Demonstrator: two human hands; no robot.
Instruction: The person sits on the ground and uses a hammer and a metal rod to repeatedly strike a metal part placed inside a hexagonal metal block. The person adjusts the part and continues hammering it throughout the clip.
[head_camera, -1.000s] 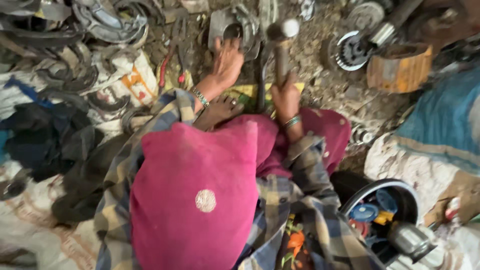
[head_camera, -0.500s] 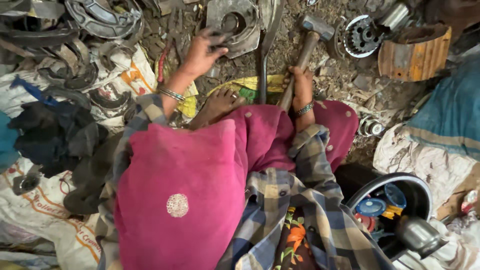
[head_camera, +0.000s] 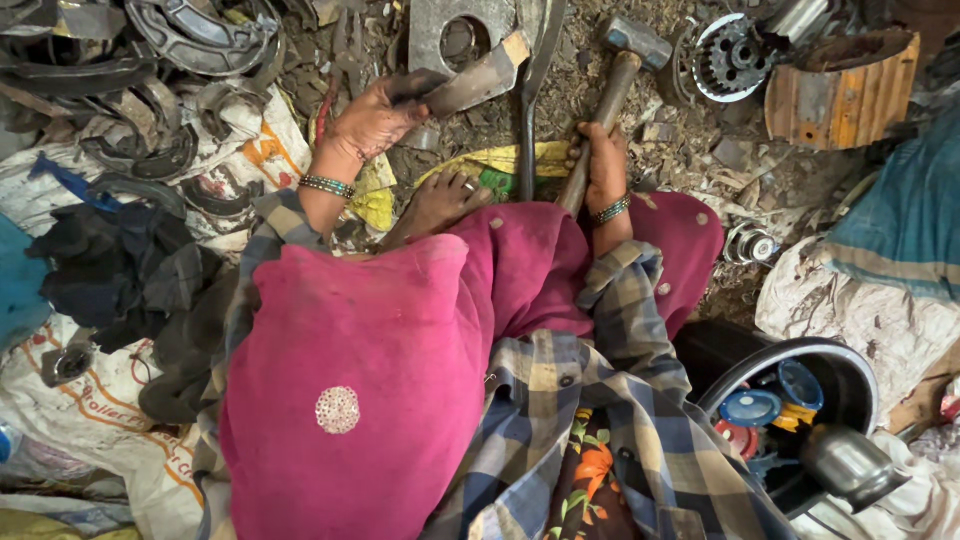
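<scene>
My left hand (head_camera: 372, 122) is closed around one end of a flat, rusty piece of metal (head_camera: 470, 85), which slants up and to the right over the dirt, its pale far tip reaching just below a grey metal plate with a round hole (head_camera: 455, 35). My right hand (head_camera: 603, 165) is wrapped tight around the wooden handle of a hammer (head_camera: 612, 85); the handle runs up and away from me and the steel head sits at the top, near a toothed gear wheel (head_camera: 728, 57). A dark curved metal bar (head_camera: 530, 105) stands between my two hands, just beside the hammer handle. My bare foot (head_camera: 440, 203) rests on a yellow scrap on the ground below the metal piece. Curved brake shoes (head_camera: 195, 40) lie heaped to my left on printed sacks (head_camera: 255, 160), and a rusty drum section (head_camera: 842, 90) sits far right. A black tub (head_camera: 800, 385) with blue caps is by my right knee.
</scene>
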